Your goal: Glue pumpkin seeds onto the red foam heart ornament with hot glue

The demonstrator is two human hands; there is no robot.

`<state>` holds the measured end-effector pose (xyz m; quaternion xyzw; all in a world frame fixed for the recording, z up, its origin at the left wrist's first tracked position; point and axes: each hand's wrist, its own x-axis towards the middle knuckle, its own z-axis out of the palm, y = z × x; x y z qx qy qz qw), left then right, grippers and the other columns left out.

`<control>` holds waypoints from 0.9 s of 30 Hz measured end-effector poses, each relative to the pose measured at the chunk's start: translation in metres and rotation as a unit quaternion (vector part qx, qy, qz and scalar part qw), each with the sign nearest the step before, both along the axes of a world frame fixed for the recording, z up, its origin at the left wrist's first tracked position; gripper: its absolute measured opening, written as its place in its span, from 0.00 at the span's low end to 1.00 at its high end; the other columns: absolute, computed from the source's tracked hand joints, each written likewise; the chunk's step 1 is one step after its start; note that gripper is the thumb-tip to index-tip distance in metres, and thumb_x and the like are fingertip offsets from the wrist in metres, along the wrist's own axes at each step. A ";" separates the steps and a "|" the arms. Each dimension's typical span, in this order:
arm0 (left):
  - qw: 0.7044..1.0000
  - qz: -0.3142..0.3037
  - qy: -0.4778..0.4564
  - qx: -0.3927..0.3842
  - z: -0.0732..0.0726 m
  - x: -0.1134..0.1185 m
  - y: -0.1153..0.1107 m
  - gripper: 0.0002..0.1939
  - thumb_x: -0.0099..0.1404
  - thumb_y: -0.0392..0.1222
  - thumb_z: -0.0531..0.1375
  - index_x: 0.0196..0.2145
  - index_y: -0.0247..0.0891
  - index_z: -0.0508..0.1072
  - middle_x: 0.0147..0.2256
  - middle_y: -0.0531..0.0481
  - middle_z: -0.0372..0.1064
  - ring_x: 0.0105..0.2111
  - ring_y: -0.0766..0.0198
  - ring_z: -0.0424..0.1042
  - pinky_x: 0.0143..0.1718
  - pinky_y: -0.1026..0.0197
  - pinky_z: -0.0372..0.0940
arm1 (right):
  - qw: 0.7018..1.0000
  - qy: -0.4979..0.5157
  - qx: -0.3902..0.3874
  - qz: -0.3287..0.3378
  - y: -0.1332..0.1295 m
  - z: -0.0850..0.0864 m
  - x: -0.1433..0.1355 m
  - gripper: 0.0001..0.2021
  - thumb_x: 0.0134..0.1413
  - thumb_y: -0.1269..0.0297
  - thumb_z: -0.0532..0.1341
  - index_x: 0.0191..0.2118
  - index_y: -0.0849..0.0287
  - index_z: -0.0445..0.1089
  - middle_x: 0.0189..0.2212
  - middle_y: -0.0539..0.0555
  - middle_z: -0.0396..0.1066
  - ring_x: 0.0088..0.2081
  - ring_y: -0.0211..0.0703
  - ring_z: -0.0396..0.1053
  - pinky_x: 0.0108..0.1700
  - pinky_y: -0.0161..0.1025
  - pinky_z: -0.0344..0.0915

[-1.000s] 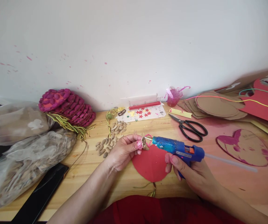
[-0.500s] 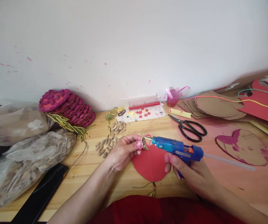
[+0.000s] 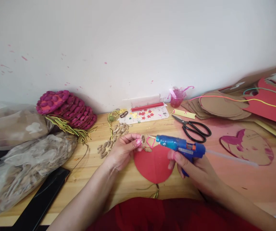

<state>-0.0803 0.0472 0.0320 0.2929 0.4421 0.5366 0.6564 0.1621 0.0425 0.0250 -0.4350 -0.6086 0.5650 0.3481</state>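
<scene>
Between thumb and fingertips, my left hand (image 3: pixel 125 149) pinches a peanut shell (image 3: pixel 142 139). My right hand (image 3: pixel 188 165) grips a blue hot glue gun (image 3: pixel 176 144), its nozzle pointing left and a short way off the shell. A clear glue stick (image 3: pixel 231 158) sticks out of the gun's back. Below both hands lies a red heart-shaped piece (image 3: pixel 152 165), with a peanut (image 3: pixel 148 149) and a pink loop (image 3: pixel 150 141) at its upper edge. A tassel of cord (image 3: pixel 156 192) extends from its lower end. Loose peanuts (image 3: pixel 104 149) lie beyond my left hand.
Plastic bags (image 3: pixel 29 170) and a stack of magenta peanut-covered pieces (image 3: pixel 67 109) sit left. At the back are paper with small stars (image 3: pixel 142 115) and a pink-stained cup (image 3: pixel 177 98). Black-handled scissors (image 3: pixel 193 130), cardboard pieces (image 3: pixel 221 106) and a painted cardboard heart (image 3: pixel 248 149) are on the right.
The glue gun's nozzle has moved away from the peanut shell, leaving a gap. My left hand has shifted slightly left with the shell still pinched.
</scene>
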 end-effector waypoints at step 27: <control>0.675 -0.048 0.679 0.284 -0.003 0.052 -0.016 0.05 0.65 0.30 0.57 0.36 0.36 0.73 0.46 0.42 0.67 0.40 0.60 0.73 0.42 0.58 0.72 | 0.965 0.147 -0.189 -0.103 0.012 -0.007 0.001 0.17 0.54 0.46 0.66 0.37 0.56 0.73 0.34 0.55 0.78 0.36 0.48 0.79 0.34 0.40 0.77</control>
